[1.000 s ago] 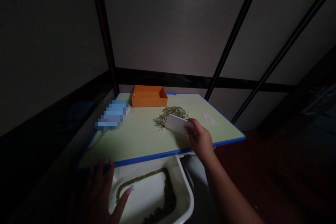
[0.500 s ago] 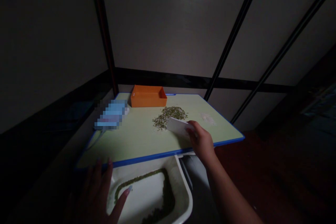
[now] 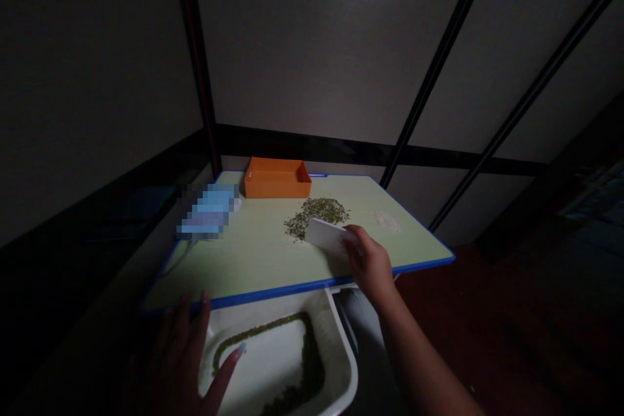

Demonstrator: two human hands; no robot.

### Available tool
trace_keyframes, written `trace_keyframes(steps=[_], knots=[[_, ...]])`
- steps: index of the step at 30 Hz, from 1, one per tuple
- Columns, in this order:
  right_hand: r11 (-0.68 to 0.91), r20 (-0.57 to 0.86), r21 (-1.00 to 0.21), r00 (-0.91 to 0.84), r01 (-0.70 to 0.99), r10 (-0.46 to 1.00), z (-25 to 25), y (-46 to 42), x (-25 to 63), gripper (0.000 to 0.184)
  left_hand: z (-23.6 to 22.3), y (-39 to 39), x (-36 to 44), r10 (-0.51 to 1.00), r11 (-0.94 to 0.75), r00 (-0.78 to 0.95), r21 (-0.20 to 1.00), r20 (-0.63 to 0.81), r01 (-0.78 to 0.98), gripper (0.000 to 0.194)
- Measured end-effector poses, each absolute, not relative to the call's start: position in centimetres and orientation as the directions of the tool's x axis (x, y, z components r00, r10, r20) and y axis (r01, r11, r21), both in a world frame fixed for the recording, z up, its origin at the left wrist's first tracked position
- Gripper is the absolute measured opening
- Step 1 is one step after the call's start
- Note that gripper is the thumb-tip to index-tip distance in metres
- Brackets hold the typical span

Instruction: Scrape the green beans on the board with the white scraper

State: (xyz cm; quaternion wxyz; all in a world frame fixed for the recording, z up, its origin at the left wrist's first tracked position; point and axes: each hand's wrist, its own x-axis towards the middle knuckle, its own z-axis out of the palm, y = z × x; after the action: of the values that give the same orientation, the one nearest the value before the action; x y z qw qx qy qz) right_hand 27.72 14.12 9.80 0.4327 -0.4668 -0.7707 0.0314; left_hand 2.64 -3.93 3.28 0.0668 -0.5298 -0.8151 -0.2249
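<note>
My right hand [image 3: 368,260] pinches a flat white card-like scraper [image 3: 324,235] by its right end. The scraper's far left end meets the near edge of a loose heap of small green bits [image 3: 324,209] spread on the pale green tabletop [image 3: 253,260]. At the lower left my left hand [image 3: 190,351] is spread, its thumb over a white tub [image 3: 347,364] and its fingertips by the table's front edge. Dark green bits line the edges of the tub's floor, while its middle shows white.
At the back of the table stands an orange open box [image 3: 277,188]. A blurred-out blue item [image 3: 209,211] lies at the left edge, with a cord running from it. Pale crumbs [image 3: 387,221] are scattered on the right. A panelled wall [image 3: 312,65] rises behind.
My right hand has shifted the scraper slightly left along the near edge of the green heap. My left hand stays spread over the tub.
</note>
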Motion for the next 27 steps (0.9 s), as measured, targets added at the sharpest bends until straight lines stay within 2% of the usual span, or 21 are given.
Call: trace_keyframes(steps=[6,13,27], knots=[[0.595,0.644,-0.452,-0.219,0.665,0.733,9.7,13.7,27.7,0.025,3.1,-4.1,2.5,0.848,0.339,-0.426,0.295,0.316,0.893,0.073],[0.604,0.642,-0.461,-0.226,0.65,0.733,9.4,13.8,27.3,0.026,2.5,-3.9,2.2,0.839,0.323,-0.406,0.268,0.362,0.908,0.074],[0.562,0.628,-0.508,-0.166,0.653,0.76,9.4,13.9,26.7,0.025,2.6,-3.8,2.3,0.838,0.34,-0.436,0.309,0.328,0.888,0.075]])
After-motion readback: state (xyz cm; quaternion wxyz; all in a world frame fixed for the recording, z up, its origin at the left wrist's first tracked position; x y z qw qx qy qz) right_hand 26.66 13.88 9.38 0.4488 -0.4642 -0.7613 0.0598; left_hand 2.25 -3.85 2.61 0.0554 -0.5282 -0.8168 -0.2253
